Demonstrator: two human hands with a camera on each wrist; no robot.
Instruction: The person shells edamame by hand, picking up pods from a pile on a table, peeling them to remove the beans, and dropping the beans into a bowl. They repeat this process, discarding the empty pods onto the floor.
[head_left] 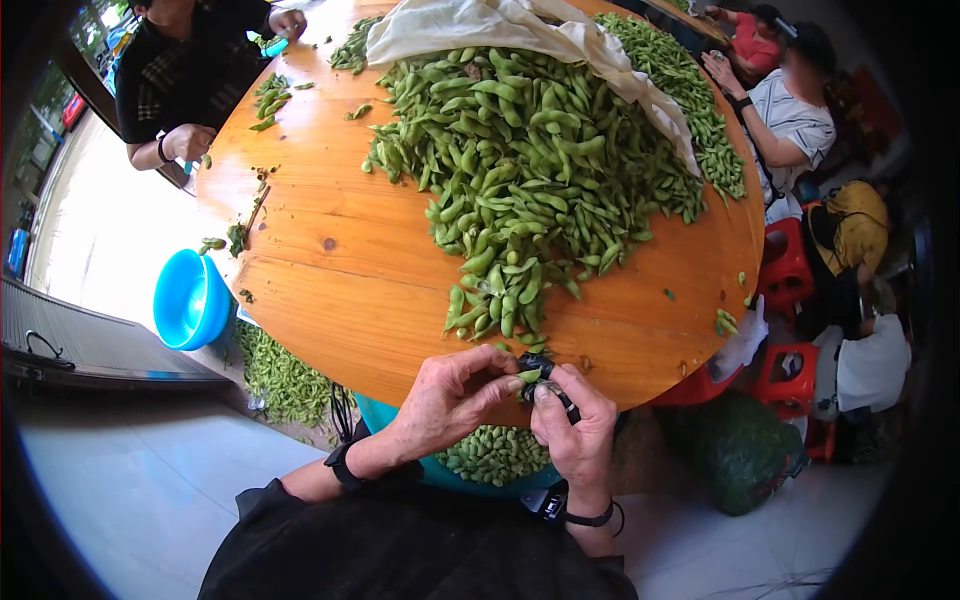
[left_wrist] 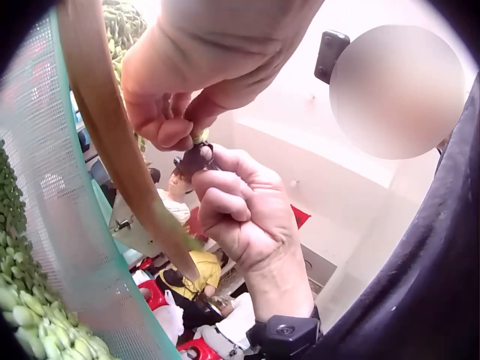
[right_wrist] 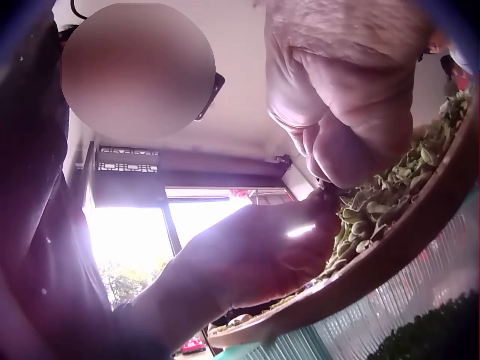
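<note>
Pinching green soybean pod with left hand and right hand (black covering at right fingertips). Noted beyond both hands: pod heap on tabletop; below them, teal basket of green beans.

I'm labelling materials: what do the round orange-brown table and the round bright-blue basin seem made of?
The round orange-brown table looks like wood, probably varnished: grain lines, dark knots, a soft sheen. The round bright-blue basin is likely smooth plastic, judging by its even, saturated colour.
</note>
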